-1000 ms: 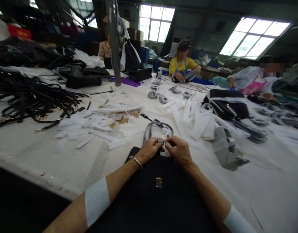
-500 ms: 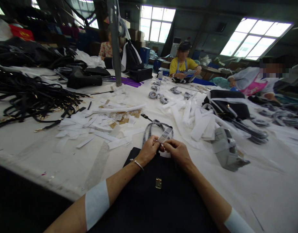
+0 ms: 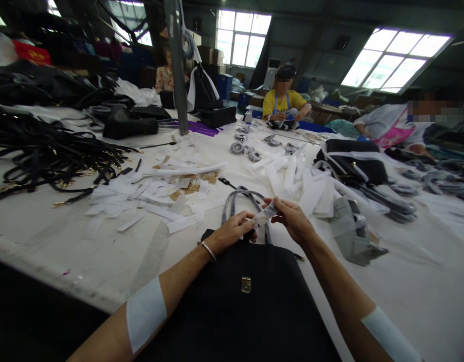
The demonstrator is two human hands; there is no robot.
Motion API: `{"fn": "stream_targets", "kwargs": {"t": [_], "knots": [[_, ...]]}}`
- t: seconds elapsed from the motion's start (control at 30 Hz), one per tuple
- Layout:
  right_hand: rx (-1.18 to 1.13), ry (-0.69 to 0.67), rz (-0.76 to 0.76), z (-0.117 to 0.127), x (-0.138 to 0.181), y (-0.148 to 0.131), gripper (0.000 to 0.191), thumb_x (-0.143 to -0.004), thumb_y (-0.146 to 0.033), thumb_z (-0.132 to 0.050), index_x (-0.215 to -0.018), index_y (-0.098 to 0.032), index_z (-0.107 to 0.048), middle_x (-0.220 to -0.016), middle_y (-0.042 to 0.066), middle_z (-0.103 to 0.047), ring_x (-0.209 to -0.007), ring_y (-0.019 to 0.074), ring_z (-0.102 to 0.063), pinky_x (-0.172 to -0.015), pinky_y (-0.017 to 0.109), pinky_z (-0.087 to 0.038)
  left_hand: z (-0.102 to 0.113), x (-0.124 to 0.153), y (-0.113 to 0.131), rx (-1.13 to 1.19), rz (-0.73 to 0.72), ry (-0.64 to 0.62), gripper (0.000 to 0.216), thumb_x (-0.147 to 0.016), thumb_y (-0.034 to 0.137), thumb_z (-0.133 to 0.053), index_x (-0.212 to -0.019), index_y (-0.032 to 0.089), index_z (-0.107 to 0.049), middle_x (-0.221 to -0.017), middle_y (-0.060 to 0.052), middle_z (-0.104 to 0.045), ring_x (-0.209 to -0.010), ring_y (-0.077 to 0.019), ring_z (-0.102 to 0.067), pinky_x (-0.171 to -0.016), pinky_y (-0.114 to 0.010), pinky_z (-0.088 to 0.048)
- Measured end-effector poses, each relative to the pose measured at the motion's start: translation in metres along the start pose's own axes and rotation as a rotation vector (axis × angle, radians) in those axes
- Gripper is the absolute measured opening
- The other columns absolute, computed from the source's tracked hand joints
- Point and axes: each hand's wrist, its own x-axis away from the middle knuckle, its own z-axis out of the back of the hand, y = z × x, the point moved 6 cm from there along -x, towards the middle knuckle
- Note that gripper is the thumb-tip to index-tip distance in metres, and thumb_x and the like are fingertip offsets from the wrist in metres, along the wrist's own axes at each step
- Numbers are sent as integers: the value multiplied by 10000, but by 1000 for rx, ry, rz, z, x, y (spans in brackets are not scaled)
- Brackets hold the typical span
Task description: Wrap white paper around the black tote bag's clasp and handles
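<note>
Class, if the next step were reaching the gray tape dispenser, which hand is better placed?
Probably the right hand: it is nearer the gray tape dispenser, which lies on that side, though it holds a translucent strip. The left hand is farther, by the top edge of the black bag.

The white table (image 3: 424, 291) bears black straps (image 3: 47, 146), white strips (image 3: 117, 197) and grey coils (image 3: 237, 148).

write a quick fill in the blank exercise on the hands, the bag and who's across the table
1. A translucent strip runs ____ the left hand and the right hand.
2. The clasp on the black bag is ____ in colour.
3. A metal bracelet circles the ____ wrist.
4. Across the white table, the middle co-worker wears a ____ top.

Missing words: between; gold; left; yellow.
</note>
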Motion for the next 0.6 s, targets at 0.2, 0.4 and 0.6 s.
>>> {"fn": "stream_targets", "kwargs": {"t": [0.2,0.4,0.6], "knots": [[181,71,146,-4,4,-16,493,-771,-615,-624,-934,-169,-757,-926,93,-738,-879,239,-644,-798,354,-473,-3,-11,-6,-93,69,25,373,-870,525,-509,-810,159,-538,-622,18,-591,-561,-106,-540,-579,-225,-387],[146,203,203,2,8,-24,473,-777,-607,-621,-882,-165,-755,-888,84,-743,-890,246,-652,-874,384,-461,3,3,-11,-210,149,0,286,-862,409,-529,-830,141,-626,-775,-23,-669,-638,-116,-539,-614,-235,-389],[37,80,139,-4,9,-29,489,-743,-613,-664,-893,-156,-754,-910,106,-743,-893,256,-672,-871,390,-489,10,-2,8,-13,-36,-11,416,-816,429,-642,-1135,164,-604,-1056,-76,-654,-939,-176,-600,-812,-275,-450]]}}
